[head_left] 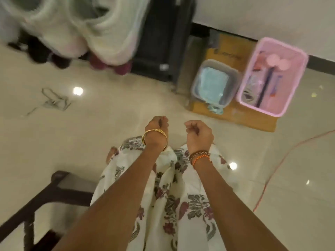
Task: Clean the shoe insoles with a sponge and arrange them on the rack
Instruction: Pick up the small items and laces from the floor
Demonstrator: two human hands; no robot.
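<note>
Overhead, blurred white shoes [76,28], toes toward the person.

Both forearms reached forward, side by side; the left hand [157,126] and right hand [199,132] were loosely fisted, holding nothing.

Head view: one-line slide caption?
Both hands, left and right, curled and empty above a tiled floor; grey tub and pink basket sit on cardboard.

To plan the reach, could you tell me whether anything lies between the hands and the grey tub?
Nothing visible: only bare floor separates the left hand and right hand from the grey tub; the pink basket sits beside it.
</note>
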